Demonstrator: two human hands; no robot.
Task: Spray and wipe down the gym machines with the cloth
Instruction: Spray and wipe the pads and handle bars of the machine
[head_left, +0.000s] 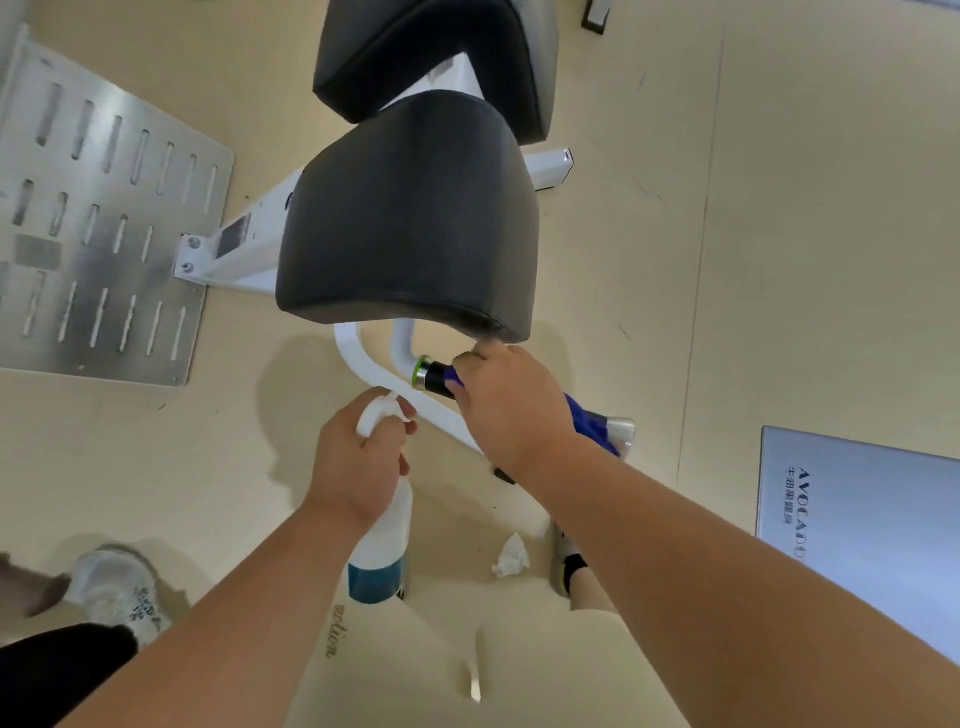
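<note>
Stands over a gym machine, looking straight down. Grips a spray bottle in the left hand at lower centre of the frame, fingers curled round its neck and trigger, white head up, blue lower part down toward the floor. Clamps a blue cloth in the right hand just right of centre, fingers wrapped with it round the black handle grip, a tail of cloth hanging out to the right past the wrist. Leaves only the green-ringed end of that grip showing, just left of the knuckles. Holds the two hands near each other but apart, with the white curved tube of the frame behind them.

Above the hands, at centre: a black seat pad, lower edge just over the right knuckles. Higher, at top centre: a second black pad. Left of the pads: a white beam bolted to a slotted metal plate in the upper left. On the pale floor, lower centre right: a crumpled white tissue. In the lower left: a white shoe. In the lower right: a grey panel lettered AVOCADO.
</note>
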